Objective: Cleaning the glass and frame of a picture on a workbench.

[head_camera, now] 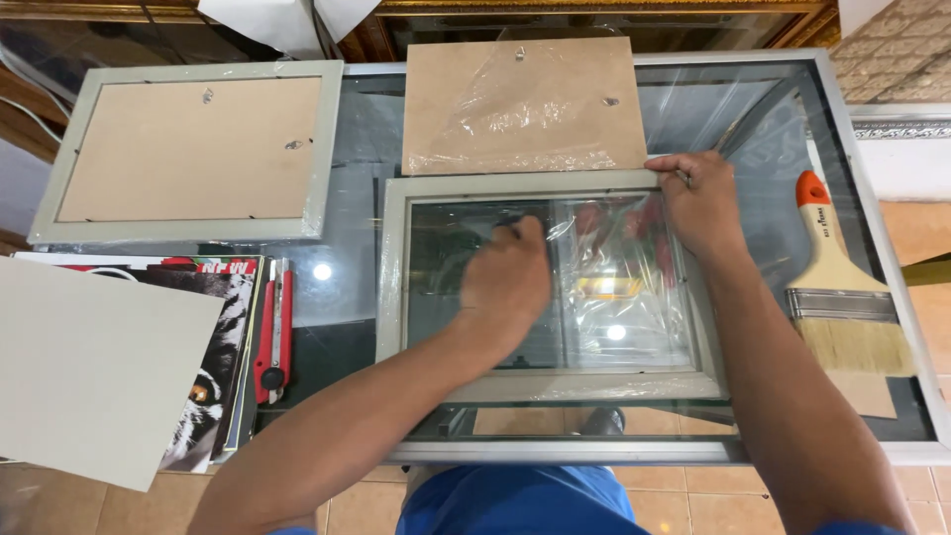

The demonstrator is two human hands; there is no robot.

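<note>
A grey picture frame (391,287) lies face down on the glass table (763,109), its glass pane showing and clear plastic film (614,287) over the right part. My left hand (505,282) rests inside the frame on the pane, fingers curled, pressing near the film's edge. My right hand (698,198) grips the frame's top right corner. Just beyond the frame lies a brown backing board (520,104) with crumpled film on it.
A second grey frame (188,154) with its backing in lies at the far left. A red utility knife (274,337), printed pictures (213,297) and a grey card sheet (89,372) sit at the left. A wide paintbrush (842,287) lies at the right edge.
</note>
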